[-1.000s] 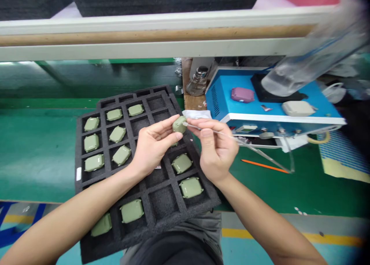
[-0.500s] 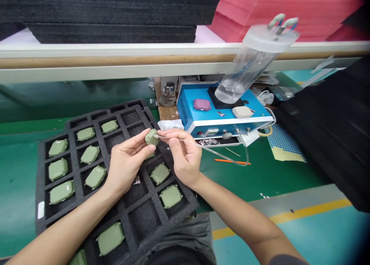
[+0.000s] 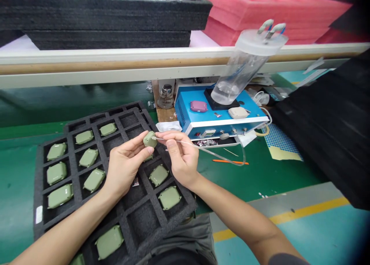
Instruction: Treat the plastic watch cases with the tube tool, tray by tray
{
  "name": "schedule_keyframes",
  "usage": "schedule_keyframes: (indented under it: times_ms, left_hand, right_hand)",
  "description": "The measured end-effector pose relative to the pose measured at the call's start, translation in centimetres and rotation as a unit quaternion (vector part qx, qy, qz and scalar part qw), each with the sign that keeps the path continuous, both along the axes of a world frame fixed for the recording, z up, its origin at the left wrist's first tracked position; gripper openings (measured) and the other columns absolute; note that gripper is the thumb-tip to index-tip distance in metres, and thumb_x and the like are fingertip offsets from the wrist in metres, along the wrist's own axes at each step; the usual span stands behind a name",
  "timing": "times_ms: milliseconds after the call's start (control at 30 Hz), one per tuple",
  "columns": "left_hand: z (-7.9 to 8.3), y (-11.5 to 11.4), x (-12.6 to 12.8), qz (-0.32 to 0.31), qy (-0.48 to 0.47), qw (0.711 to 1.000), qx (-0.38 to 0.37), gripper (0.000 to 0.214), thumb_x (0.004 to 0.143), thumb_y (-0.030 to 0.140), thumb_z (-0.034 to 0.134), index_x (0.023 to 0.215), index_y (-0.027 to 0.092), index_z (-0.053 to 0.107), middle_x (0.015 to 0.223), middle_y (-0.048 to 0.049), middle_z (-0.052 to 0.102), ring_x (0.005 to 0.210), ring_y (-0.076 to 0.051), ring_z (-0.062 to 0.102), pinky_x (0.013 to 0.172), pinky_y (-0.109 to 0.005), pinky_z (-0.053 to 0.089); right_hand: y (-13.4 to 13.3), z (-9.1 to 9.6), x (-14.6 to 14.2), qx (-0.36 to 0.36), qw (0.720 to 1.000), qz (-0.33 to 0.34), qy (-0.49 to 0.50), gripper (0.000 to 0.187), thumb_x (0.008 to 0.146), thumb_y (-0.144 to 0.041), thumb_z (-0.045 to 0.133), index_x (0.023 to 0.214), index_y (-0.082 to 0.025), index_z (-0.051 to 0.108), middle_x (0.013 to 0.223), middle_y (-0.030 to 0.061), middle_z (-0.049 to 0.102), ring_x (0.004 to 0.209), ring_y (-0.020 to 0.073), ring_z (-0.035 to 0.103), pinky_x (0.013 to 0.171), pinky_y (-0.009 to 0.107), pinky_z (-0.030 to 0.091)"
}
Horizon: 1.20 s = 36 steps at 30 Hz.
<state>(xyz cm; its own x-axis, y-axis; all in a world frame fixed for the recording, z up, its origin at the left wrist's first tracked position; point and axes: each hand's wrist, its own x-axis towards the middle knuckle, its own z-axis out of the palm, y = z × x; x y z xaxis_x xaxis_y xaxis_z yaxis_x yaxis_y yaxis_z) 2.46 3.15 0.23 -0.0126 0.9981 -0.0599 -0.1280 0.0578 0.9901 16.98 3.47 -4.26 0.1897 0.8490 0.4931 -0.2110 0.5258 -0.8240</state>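
Note:
My left hand (image 3: 123,168) pinches a small green watch case (image 3: 149,140) between thumb and fingers, above the black foam tray (image 3: 123,215). My right hand (image 3: 185,161) is closed around the end of a thin clear tube (image 3: 212,153), whose tip meets the case's side edge; whether it touches or enters cannot be made out. The tube loops back to a blue machine (image 3: 187,120). Several similar green cases, such as one near the tray's right corner (image 3: 170,198), lie in the tray's compartments. A small metallic piece (image 3: 135,181) lies in one compartment beside my left wrist.
A tilted clear cylinder (image 3: 238,70), a purple case (image 3: 198,106) and a cream case (image 3: 238,112) are on the machine. A glass bottle (image 3: 166,97) stands left of it. An orange stick (image 3: 230,162) lies on the green table. Black (image 3: 115,16) and pink foam stacks (image 3: 260,16) fill the shelf above.
The view has shifted slightly, so the scene sits a little further left. Both hands keep their holds on the watch case and tube, with little movement between them.

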Motion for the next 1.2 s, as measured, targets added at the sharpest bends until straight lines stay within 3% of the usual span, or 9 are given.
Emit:
schedule_keyframes:
  times_ms: [1200]
  left_hand:
    - [-0.3, -0.05, -0.11, -0.002, -0.01, 1.0, 0.004, 0.051, 0.07, 0.025, 0.095, 0.118, 0.022, 0.08, 0.123, -0.0082, 0.077, 0.116, -0.028, 0.075, 0.11, -0.041, 0.057]
  right_hand:
    - [-0.08, -0.07, -0.02, 0.014, 1.0, 0.01, 0.02, 0.014, 0.104, -0.03, 0.059, 0.107, -0.023, 0.07, 0.11, 0.0064, 0.074, 0.109, 0.0206, 0.073, 0.099, 0.04, 0.063]
